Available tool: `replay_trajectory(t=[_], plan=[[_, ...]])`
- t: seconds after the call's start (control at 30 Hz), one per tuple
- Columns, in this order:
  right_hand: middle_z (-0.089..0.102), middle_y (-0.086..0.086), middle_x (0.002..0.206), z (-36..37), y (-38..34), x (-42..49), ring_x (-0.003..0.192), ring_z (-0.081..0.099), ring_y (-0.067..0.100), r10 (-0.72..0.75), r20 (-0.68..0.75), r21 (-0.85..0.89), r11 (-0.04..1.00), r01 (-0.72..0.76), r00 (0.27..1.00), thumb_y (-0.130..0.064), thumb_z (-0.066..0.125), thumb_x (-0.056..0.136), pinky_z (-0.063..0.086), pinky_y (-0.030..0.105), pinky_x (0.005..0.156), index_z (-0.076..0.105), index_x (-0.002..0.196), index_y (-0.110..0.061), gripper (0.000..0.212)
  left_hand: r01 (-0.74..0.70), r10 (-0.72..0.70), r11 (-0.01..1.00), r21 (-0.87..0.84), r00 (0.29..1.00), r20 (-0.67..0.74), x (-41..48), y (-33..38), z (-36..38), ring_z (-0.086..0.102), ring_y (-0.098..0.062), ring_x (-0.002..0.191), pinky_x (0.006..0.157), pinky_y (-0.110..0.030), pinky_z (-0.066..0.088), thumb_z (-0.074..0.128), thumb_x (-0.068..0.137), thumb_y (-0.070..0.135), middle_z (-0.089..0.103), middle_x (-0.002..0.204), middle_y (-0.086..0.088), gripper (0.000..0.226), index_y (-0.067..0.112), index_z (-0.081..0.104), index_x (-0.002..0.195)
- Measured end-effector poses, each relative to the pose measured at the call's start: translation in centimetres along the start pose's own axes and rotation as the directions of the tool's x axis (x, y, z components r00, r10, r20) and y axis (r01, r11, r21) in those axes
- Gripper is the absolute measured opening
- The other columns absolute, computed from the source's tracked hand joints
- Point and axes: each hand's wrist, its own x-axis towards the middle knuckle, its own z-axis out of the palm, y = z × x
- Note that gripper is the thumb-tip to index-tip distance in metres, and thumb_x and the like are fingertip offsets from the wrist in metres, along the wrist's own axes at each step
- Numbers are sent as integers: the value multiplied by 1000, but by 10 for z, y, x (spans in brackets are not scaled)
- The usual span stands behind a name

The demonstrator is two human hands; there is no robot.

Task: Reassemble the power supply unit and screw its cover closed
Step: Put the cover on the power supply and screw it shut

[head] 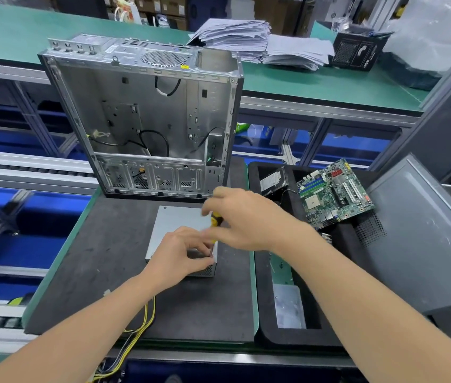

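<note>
Yellow wires [142,322] trail toward the camera from one grey power supply unit [176,225] lying on the dark mat [102,258]. The left hand [180,255] grips the unit's near right corner. The right hand [243,219] grasps one yellow-handled screwdriver [213,221], its tip down at that corner. One open computer case [141,111] stands behind the unit, and one motherboard [334,194] lies to its right.

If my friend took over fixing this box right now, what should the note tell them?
Right hand grips the screwdriver upright, tip at the near right corner of the power supply unit.
Left hand rests on that corner, fingers curled by the shaft; what they pinch is hidden.
The unit lies on the dark mat before the open computer case.
Done: cover on.
Left: finish this corner's screw, check the others.
</note>
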Motion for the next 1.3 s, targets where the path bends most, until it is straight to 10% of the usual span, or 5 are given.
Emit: replay_trajectory(t=[0.13,0.3,0.5,0.77,1.3], plan=[[67,-7,100,-5,3,0,91,55,13,-156,101,99,984,146,983,-10,65,95,53,40,80,66,114,-21,22,2,-2,1000,13,1000,11,0,1,-2,62,-7,103,84,-31,58,93,73,14,72,87,20,12,18,82,75],[64,-5,73,5,-3,3,75,57,23,-110,-37,59,992,112,993,-23,70,88,51,37,62,67,92,-19,6,-6,6,1000,20,1000,2,0,1,-1,62,-6,98,82,-27,57,93,72,13,68,83,24,14,21,82,74],[41,-1,50,41,-16,3,55,42,26,95,-219,159,985,-61,971,-42,67,85,35,33,50,47,58,-14,43,27,-30,997,72,999,41,0,2,-2,61,2,95,73,-9,44,89,77,24,64,95,32,20,37,73,78],[59,-16,93,1,1,4,80,53,4,-222,16,189,958,215,975,-17,70,91,45,23,70,63,106,-26,19,11,-12,1000,17,1000,19,-1,4,-2,65,-9,100,87,-29,53,91,77,18,73,98,9,10,22,82,78],[68,-9,89,14,-9,5,84,61,12,95,-90,295,953,-64,991,-22,73,90,58,39,75,66,103,-23,15,24,-32,998,60,990,135,1,-1,-12,61,3,108,93,-19,52,85,75,18,66,108,17,28,34,76,97]])
